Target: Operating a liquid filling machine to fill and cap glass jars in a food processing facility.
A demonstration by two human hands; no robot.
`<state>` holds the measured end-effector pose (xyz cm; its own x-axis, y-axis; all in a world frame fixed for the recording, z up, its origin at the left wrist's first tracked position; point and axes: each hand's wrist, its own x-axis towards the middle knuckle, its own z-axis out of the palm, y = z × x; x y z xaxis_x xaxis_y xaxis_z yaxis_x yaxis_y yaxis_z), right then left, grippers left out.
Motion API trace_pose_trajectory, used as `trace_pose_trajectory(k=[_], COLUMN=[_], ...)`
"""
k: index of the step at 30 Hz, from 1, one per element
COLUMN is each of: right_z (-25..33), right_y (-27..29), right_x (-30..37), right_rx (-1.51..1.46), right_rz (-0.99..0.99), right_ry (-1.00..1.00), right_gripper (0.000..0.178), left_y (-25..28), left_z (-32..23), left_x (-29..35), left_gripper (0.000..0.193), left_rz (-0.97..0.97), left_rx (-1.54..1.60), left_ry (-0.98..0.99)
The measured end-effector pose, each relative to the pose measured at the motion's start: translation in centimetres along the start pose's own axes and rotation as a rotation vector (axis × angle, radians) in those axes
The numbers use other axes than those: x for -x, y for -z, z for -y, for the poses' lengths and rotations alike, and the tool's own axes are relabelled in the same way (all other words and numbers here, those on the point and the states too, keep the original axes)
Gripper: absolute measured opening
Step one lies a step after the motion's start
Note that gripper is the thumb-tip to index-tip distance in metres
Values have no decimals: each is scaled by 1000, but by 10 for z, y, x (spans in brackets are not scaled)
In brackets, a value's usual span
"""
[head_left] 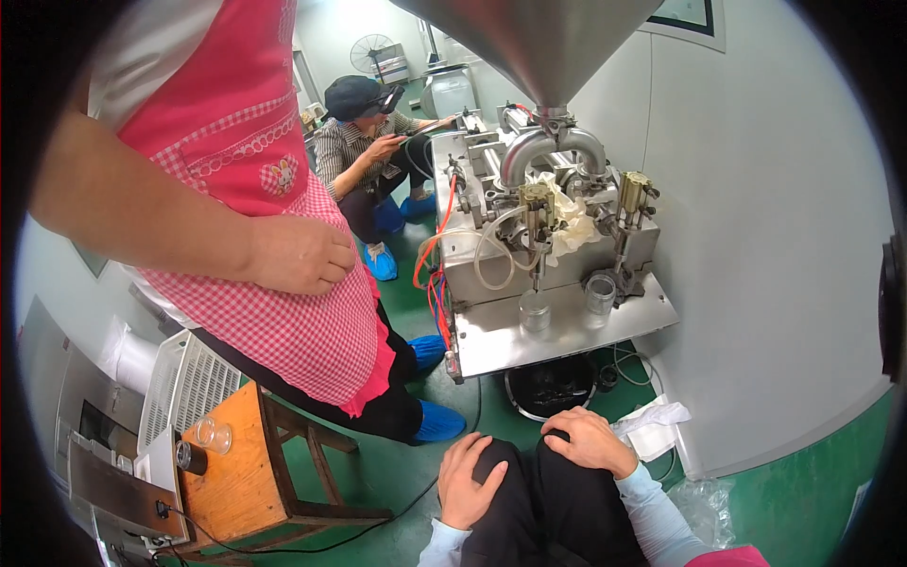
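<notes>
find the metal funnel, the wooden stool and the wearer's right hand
Metal funnel (540, 47): head view, sloping side.
Wooden stool (238, 482): head view, bare seat top.
Right hand (592, 439): head view, back of the hand.

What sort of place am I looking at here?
Probably a small filling room in a food or similar factory: a steel hopper sits above what looks like a two-nozzle filling machine, clear glass jars stand on its metal shelf, and co-workers wear blue shoe covers.

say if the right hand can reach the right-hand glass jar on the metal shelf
Probably yes: the right hand rests on the knee, and nothing visible blocks the jar from the front, though leaning may be needed.
</notes>
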<state>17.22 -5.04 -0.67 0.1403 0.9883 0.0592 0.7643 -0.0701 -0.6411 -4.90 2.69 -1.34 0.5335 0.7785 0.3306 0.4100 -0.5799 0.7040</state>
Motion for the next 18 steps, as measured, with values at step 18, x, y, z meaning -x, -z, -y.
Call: trace_pose_trajectory(k=[18], right_z=[1], right_y=[6], right_x=[-3], right_rx=[-16], right_rz=[40], right_ry=[-49], right_gripper=[28], left_y=[-2], left_z=[-1], left_x=[-2], left_gripper=[42], left_rz=[2], left_rx=[12], left_ry=[7])
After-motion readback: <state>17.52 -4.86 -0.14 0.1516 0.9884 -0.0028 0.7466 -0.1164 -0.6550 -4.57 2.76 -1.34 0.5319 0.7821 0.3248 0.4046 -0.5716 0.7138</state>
